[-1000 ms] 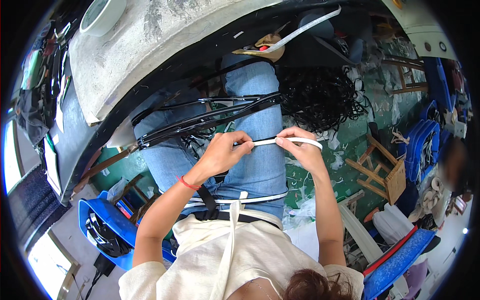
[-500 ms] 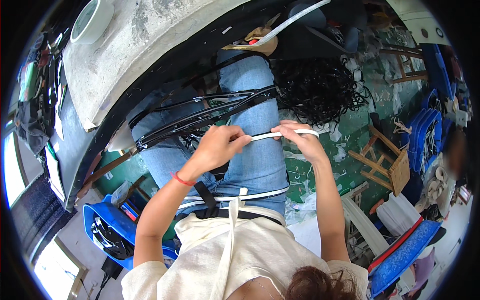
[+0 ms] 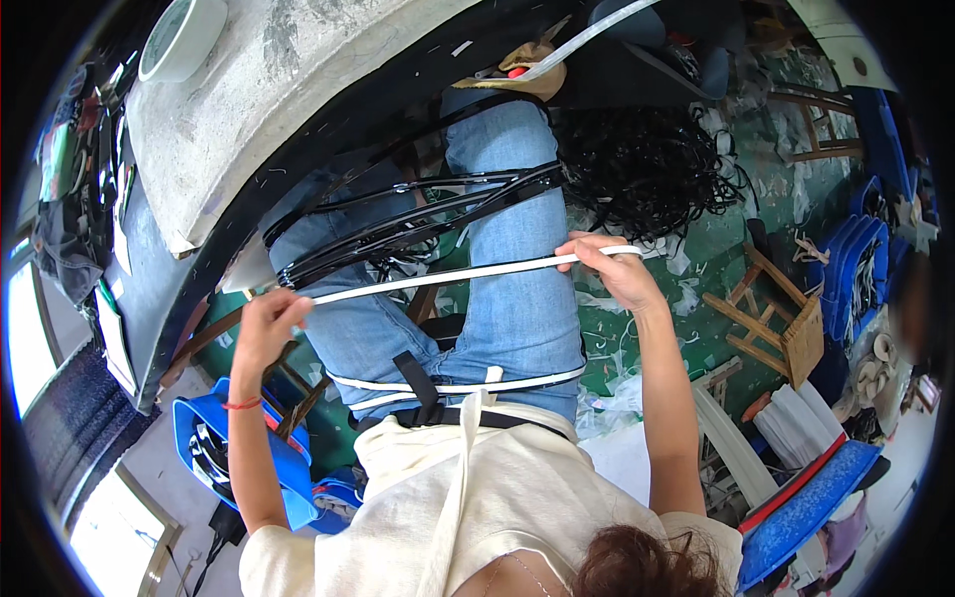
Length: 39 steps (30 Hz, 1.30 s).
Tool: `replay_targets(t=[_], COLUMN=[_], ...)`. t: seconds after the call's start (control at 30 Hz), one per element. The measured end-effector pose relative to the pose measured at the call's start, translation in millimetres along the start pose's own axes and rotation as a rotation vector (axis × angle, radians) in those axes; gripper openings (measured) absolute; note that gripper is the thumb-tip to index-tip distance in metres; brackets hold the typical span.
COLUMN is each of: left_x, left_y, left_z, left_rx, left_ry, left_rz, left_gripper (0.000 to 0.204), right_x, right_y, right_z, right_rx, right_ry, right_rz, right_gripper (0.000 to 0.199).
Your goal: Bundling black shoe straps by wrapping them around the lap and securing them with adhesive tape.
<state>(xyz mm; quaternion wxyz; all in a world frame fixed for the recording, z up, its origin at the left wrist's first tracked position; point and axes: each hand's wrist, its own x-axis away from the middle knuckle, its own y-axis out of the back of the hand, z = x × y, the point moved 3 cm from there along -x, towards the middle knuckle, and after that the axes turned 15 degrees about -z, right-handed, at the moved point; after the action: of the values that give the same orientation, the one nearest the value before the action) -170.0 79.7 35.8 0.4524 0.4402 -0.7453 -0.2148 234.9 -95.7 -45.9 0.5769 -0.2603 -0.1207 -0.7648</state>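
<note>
A long white strip [image 3: 453,275] stretches across my lap, above my blue jeans. My left hand [image 3: 267,320] grips its left end, near a bundle of black strips [image 3: 418,214] that lies over my knees. My right hand [image 3: 612,269] pinches the strip's right end. The two hands are far apart and the strip runs nearly taut between them. A red band circles my left wrist.
A grey worktable [image 3: 298,90] with a dark edge curves overhead, a white roll [image 3: 179,35] on it. A black tangle of strips [image 3: 647,169] lies on the green floor. A wooden stool [image 3: 776,318] stands to the right. Blue crates [image 3: 214,448] sit at the lower left.
My hands were close together over my lap. My left hand has slid far to the left along the white strip, and the strip is now drawn out long between them.
</note>
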Motion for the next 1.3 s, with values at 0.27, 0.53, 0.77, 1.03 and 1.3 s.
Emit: replay_targets(t=[0.27, 0.53, 0.77, 1.03, 1.3], left_x=[20, 40, 7, -1, 22], left_y=[95, -18, -130, -108, -32], left_z=[189, -10, -163, -129, -36], left_rx=[-0.423, -0.499, 0.164, 0.156, 0.001], left_ry=[0.251, -0.542, -0.458, -0.349, -0.181], left_rz=[-0.522, -0.511, 0.086, 0.201, -0.004], left_gripper=[0.034, 0.025, 0.025, 0.023, 0.019], right_x=[3, 3, 1, -7, -4], right_y=[-2, -4, -8, 0, -4], right_z=[7, 6, 13, 12, 18], right_rx=[0.02, 0.052, 0.051, 0.06, 0.14], right_ry=[-0.002, 0.082, 0.061, 0.083, 0.105], right_rz=[0.015, 0.009, 0.028, 0.115, 0.112], right_gripper=[0.03, 0.029, 0.028, 0.029, 0.029])
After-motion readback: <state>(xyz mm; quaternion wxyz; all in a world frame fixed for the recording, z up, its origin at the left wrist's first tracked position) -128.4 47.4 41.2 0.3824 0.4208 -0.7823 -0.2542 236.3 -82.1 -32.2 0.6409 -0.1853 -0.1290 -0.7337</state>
